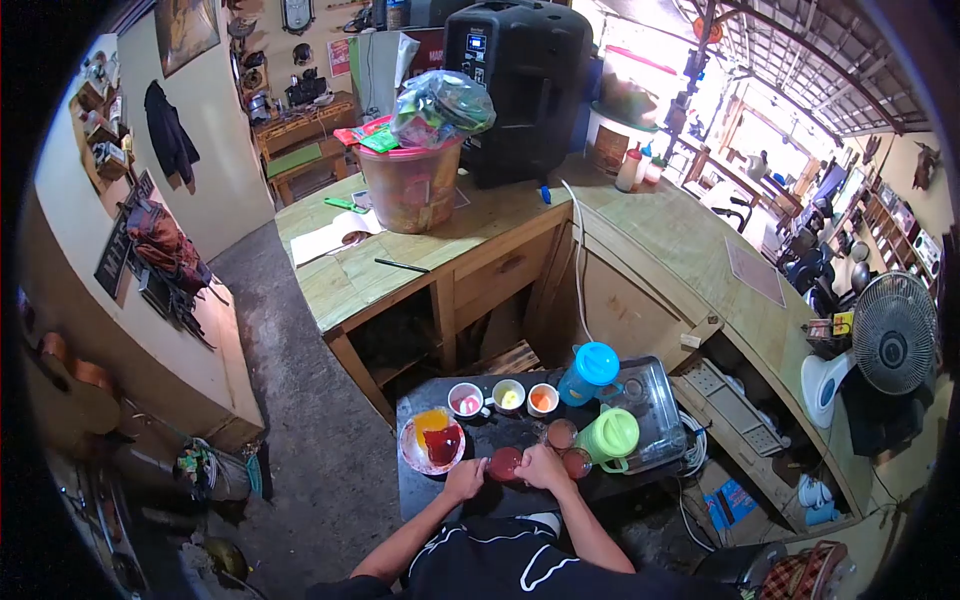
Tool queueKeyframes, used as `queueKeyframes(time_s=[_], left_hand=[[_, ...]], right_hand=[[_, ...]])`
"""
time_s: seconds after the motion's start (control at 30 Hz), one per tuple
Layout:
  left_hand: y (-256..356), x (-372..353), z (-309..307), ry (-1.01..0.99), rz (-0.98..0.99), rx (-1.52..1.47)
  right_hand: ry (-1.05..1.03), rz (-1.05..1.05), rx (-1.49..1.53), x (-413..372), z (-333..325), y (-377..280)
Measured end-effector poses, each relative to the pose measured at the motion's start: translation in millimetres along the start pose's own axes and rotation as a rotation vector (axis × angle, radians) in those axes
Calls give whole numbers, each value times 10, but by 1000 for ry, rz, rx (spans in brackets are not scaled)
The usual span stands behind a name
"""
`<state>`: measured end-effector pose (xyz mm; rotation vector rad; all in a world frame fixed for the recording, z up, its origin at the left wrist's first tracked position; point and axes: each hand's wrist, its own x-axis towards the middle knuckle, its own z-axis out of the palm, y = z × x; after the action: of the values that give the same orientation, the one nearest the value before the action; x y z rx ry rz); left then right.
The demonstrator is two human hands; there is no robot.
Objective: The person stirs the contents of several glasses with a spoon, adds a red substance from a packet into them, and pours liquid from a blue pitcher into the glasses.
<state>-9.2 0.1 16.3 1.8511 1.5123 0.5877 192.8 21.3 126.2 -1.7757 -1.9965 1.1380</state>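
Observation:
A round cup of red liquid (506, 463) sits low on the dark table between my two hands. My left hand (465, 482) is closed at the cup's left edge, fingertips against it. On the opposite side, my right hand (543, 467) curls its fingers around the right edge. Two more cups of reddish-brown drink (561, 433) stand just beyond and right of my right hand. A plate (408, 451) carries a red block of jelly (441, 446) and a yellow-orange block of jelly (431, 420), left of the cup. The undersides of my fingers are hidden.
Three white mugs (465, 400) with pink, yellow and orange contents line the back. A blue-lidded pitcher (590, 375), a green pitcher (611, 436) and a clear tray (655, 405) stand right. Beyond them are a wooden counter (480, 235), a pink bucket (410, 190) and a fan (890, 335).

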Motion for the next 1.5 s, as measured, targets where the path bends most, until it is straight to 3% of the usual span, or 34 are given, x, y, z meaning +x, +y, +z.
queueKeyframes(time_s=[0.17, 0.27, 0.37, 0.47, 0.57, 0.67, 0.77, 0.87, 0.97, 1.07, 1.17, 1.27, 1.37, 1.47, 1.5], left_hand=[[58, -8, -46, -8, -2, -32], [12, 13, -22, -10, 6, -19], [52, -13, -48, -21, -14, -10], [59, 2, -66, -21, -5, -16], [75, 17, -72, -19, -2, -13], [33, 4, -41, -3, -8, 5], [38, 12, -43, -2, -21, -15], [73, 24, -98, -49, -65, -34], [84, 37, -124, -79, -68, -74], [66, 35, -107, -77, -61, -76], [65, 26, -102, -77, -64, -81], [82, 36, -117, -89, -80, -83], [59, 49, -103, -122, -120, -72], [87, 49, -127, -125, -122, -80], [94, 43, -131, -120, -115, -86]], right_hand=[[-237, 19, 380, 90, 145, 144], [76, 24, 209, 54, 85, -22], [23, 44, -70, 58, 40, -75], [-262, 78, 215, 60, -30, -122], [-241, 35, 347, 107, 18, -101], [151, -16, 77, 132, 101, -59], [0, 35, -115, 78, -46, -149], [-312, 118, 160, 105, -62, -100], [-241, 50, 345, 110, -26, -110], [83, 30, 147, 104, -10, -140], [-76, 175, 31, 75, -91, -174], [-305, 160, 275, 100, 19, -47], [-201, 110, 417, 98, 47, -69], [183, 46, 45, 90, 60, -71], [122, 68, 24, 79, 42, -81]])
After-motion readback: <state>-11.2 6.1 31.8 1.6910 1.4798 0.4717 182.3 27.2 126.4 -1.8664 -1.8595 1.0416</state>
